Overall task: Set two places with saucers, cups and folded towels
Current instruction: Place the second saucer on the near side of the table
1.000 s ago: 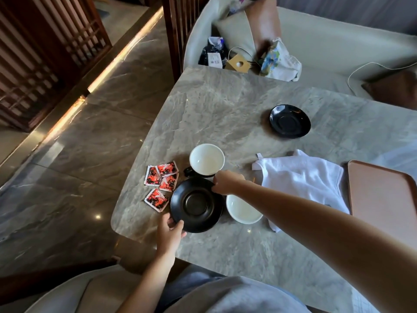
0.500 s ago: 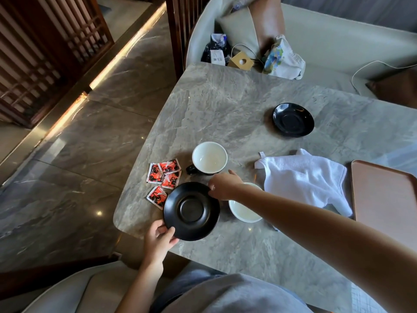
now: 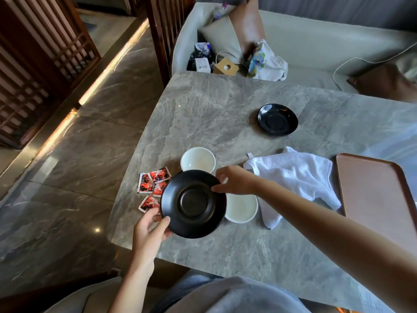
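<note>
Both hands grasp the black saucer (image 3: 193, 204) by opposite rims: left hand (image 3: 150, 225) at its near edge, right hand (image 3: 234, 181) at the far edge, cups (image 3: 198, 159) just beyond. Likely rigid, glossy, slippery and breakable; rim pinches suit it.

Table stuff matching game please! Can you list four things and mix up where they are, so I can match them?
Things:
1. near saucer
2. far saucer
3. towel
4. packets

Places:
A. alone toward the far side of the table
B. beside the tray, crumpled
C. held by left hand and right hand
D. near the table's left edge

Pairs: 1-C, 2-A, 3-B, 4-D
</note>
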`<state>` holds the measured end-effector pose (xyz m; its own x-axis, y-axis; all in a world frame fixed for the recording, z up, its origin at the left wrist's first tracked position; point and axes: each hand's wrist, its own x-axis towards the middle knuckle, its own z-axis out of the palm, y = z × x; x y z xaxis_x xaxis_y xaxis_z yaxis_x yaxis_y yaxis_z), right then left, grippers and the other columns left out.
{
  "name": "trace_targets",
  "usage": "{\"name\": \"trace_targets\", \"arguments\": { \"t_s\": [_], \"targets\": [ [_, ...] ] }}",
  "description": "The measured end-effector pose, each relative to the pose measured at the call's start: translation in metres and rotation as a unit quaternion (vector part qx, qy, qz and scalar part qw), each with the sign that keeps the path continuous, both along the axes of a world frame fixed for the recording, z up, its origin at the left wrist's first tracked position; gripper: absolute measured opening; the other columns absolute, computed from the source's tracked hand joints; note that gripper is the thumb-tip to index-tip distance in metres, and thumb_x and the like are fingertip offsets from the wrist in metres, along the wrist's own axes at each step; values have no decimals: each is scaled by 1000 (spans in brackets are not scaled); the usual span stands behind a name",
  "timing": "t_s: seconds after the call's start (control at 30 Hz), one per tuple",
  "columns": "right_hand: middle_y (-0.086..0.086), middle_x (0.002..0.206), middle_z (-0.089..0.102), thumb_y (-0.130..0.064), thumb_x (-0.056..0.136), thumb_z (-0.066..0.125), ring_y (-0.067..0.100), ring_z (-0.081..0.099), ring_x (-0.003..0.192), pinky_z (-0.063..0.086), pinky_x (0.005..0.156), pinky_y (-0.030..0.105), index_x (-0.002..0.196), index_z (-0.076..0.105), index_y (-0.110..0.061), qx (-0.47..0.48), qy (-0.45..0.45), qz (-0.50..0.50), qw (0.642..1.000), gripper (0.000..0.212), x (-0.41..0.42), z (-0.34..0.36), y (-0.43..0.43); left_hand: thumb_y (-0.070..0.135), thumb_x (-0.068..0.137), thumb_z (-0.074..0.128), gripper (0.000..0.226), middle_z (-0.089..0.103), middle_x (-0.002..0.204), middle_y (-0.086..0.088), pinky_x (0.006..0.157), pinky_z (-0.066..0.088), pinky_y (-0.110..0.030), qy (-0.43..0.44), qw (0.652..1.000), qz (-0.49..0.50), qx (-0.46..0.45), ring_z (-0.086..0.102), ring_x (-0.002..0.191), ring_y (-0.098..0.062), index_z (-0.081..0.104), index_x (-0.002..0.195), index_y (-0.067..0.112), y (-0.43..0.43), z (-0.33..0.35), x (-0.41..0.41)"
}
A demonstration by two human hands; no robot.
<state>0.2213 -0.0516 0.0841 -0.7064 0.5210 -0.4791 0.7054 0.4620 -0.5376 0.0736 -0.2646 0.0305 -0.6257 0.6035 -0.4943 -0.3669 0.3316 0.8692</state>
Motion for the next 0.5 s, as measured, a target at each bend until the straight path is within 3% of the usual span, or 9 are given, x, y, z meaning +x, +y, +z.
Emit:
{"name": "trace_targets", "arguments": {
  "t_s": [0.1,0.17,0.3,0.4,0.5],
  "targets": [
    [8,72,61,-18,90,62,18,62,61,51,58,24,79,48,-11,-136,47,-103,984,19,35,6,3,-3,87,57,26,65,97,-7,58,57,-20,-13,996,-80,34,65,89,-19,62,97,21,14,18,12],
    [5,72,58,-11,91,61,12,64,58,52,52,20,86,51,-10,-201,82,-175,960,11,63,4,2,-5,88,55,26,67,95,-8,58,56,-19,-14,991,-128,47,65,84,-17,62,97,18,27,26,26],
    [4,72,58,-11,90,62,10,63,60,56,58,24,83,51,-17,-203,103,-233,946,14,124,-5,1,-6,87,54,21,63,90,-9,58,55,-19,4,972,-231,50,64,72,-11,59,97,11,51,33,61],
    [4,73,62,-11,91,61,18,64,71,59,66,33,83,50,-14,-219,117,-291,924,14,173,-15,-3,-4,87,55,21,57,95,-11,59,55,-20,22,946,-323,34,63,73,-16,55,96,15,66,31,90],
    [5,73,65,-8,91,60,20,65,70,60,63,33,89,50,-11,-232,100,-327,911,10,216,-26,-9,1,89,55,20,55,104,-8,65,56,-22,1,908,-419,-8,64,76,-16,51,98,18,75,26,120]
  ]
}}
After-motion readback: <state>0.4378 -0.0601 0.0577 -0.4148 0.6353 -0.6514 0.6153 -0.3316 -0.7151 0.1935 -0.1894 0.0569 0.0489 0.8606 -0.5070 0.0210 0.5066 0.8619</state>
